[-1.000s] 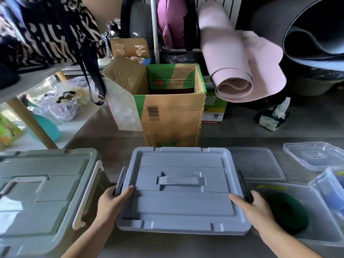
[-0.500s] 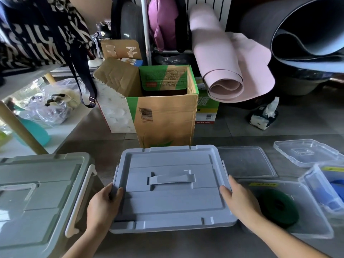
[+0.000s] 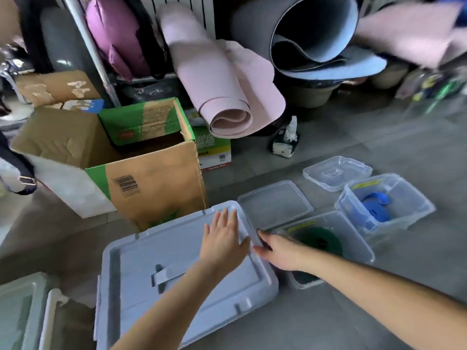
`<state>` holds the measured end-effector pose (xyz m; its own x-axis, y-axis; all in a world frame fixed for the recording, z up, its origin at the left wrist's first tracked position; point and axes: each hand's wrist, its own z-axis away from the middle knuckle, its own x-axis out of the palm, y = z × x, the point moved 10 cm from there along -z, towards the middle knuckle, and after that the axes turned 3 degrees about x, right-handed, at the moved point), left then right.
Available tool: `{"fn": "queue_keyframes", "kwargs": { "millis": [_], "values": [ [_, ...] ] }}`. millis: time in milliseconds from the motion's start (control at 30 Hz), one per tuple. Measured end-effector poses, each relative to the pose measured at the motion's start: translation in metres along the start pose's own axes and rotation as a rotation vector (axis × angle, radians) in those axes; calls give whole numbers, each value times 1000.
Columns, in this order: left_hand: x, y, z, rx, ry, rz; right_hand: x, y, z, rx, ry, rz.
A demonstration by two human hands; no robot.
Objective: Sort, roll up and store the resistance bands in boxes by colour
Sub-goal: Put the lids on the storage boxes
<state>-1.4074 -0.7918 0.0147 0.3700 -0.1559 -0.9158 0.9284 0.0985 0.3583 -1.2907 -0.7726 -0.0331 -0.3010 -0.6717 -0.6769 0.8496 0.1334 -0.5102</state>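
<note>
Grey-blue plastic storage box (image 3: 271, 284): left hand (image 3: 223, 238) flat, fingers spread, on its lid (image 3: 151, 248); right hand (image 3: 278, 251) at dark side latch (image 3: 261, 239) (grip unclear); probable risk: latch half-caught, lid springs loose.

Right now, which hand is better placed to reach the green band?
Right: the right hand sits beside the clear box holding the green band; the left hand lies flat on the grey lid, farther off.
</note>
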Motion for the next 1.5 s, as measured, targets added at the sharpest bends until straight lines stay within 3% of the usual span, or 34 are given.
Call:
{"fn": "queue_keyframes", "kwargs": {
  "millis": [100,267,433,500,733,967,1133,1233,1300,1400,1500],
  "values": [
    [14,47,-40,99,-30,-89,-36,27,-5,-13,133,88],
    [54,81,-102,85,-73,-134,-103,101,-46,5,182,235],
    [101,68,-145,-337,-195,164,-143,173,-96,94,195,301],
    [120,48,-155,-472,-151,274,-148,192,-114,99,186,275],
    [174,-14,-161,-798,-59,332,-144,244,-168,199,92,184],
    [195,-18,-166,-821,-2,528,-120,273,-200,207,-19,-65],
    [174,-38,-150,-934,233,346,-138,282,-205,249,193,2],
    [195,-33,-156,-858,113,561,-124,282,-214,230,100,22],
    [200,-17,-160,-784,103,728,-113,280,-218,199,25,-117],
    [194,-6,-157,-777,179,910,-108,280,-218,198,-18,-243],
    [175,-8,-153,-787,361,1042,-124,281,-216,196,111,-248]
  ]
}}
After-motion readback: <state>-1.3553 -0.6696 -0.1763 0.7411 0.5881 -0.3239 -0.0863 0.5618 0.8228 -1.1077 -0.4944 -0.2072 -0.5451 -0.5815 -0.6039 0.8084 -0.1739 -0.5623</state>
